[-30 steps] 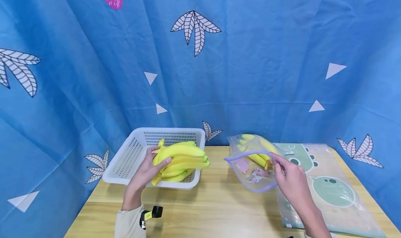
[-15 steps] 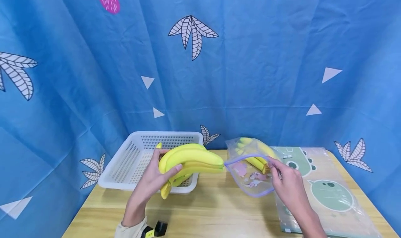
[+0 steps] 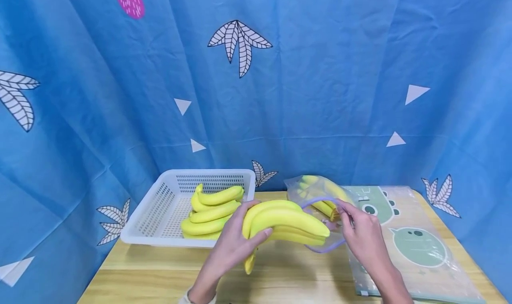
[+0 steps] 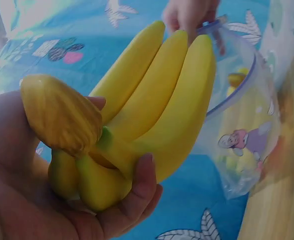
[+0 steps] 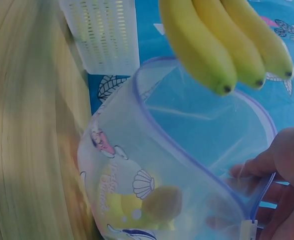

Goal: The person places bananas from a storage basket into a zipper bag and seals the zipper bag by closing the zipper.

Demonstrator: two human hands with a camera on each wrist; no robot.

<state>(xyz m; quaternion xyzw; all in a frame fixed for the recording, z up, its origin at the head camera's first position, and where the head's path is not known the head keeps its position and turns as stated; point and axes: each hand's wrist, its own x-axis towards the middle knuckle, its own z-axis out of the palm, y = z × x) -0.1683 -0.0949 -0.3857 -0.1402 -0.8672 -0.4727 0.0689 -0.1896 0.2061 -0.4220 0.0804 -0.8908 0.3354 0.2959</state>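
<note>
My left hand (image 3: 236, 242) grips a bunch of yellow bananas (image 3: 288, 224) near its stem end, tips pointing right. In the right wrist view the banana tips (image 5: 226, 80) hang over the mouth of a clear zip bag (image 5: 151, 135) with a purple rim. My right hand (image 3: 364, 228) pinches that rim at its right side, holding the mouth apart. Another banana bunch (image 3: 332, 193) lies inside the bag. In the left wrist view, the held bunch (image 4: 151, 95) shows its cut stem (image 4: 62, 115) by my palm.
A white perforated basket (image 3: 150, 217) stands on the left of the wooden table (image 3: 132, 277), with more bananas (image 3: 212, 210) in it. On the right lies a flat clear bag with green cartoon prints (image 3: 418, 246). A blue patterned curtain (image 3: 320, 95) hangs behind the table.
My left hand has lifted the banana bunch out of the basket and carried it right to the bag's mouth. Other bananas in the basket now show. The right hand keeps its hold on the bag.
</note>
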